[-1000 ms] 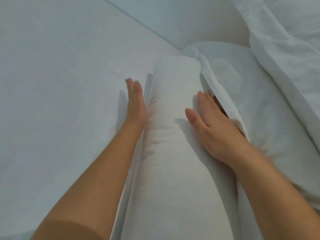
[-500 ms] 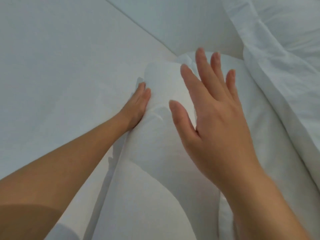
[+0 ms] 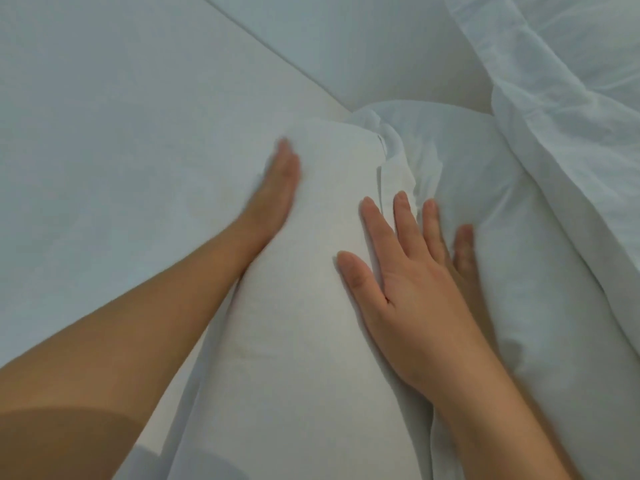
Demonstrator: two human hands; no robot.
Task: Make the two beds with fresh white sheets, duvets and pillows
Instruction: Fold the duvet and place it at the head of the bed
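Observation:
A white pillow [image 3: 311, 306] runs lengthwise from the bottom of the head view toward the bed's far corner. My left hand [image 3: 277, 188] lies flat with straight fingers against the pillow's left flank, a little blurred. My right hand [image 3: 408, 271] rests on the pillow's right side with fingers spread and straight, its fingertips at the crumpled hem of the pillowcase. A second white pillow [image 3: 502, 237] lies right beside it. The smooth white bed sheet [image 3: 121, 150] covers the mattress on the left.
A crumpled white duvet [image 3: 571, 98] is heaped along the right edge and upper right. A pale wall or headboard [image 3: 346, 39] closes off the far side behind the pillows.
My right hand has come down from a raised position onto the pillow's right side. My left hand slid forward along the pillow's left flank.

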